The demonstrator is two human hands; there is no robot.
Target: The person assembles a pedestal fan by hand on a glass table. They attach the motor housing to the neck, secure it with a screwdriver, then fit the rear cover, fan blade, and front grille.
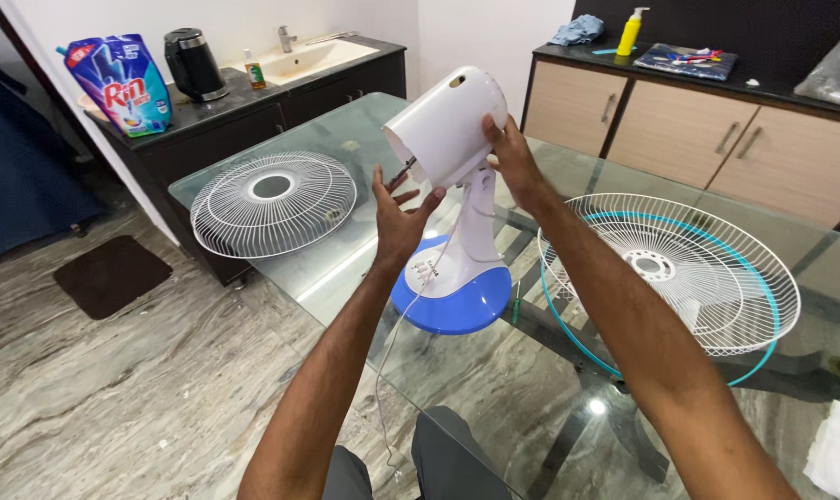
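A white plastic motor housing of a table fan (446, 125) sits tilted atop its white stand with a round blue base (455, 289), which stands on the glass-topped desk (364, 268) near the edge closest to the person. The right hand (513, 157) is wrapped around the rear right side of the housing, its fingers clasped on the white shell. The left hand (397, 208) is raised just under the open front of the housing, palm up with the fingers spread and loose, gripping nothing; its fingertips are beside the thin metal shaft (403, 172) that juts from the front, though it is hard to tell whether they touch it. A thin white cord (389, 352) hangs from the stand over the near edge of the desk toward the person's lap. Toward the left corner of the desk lies a round white wire fan guard with an open centre ring (274, 204), well apart from the base. Near the right edge lies a second white wire guard with a turquoise rim (679, 278), a white fan blade resting inside it. Beyond the desk, a dark counter (207, 106) carries a black electric kettle (195, 63) and a blue and pink refill pouch (124, 81).
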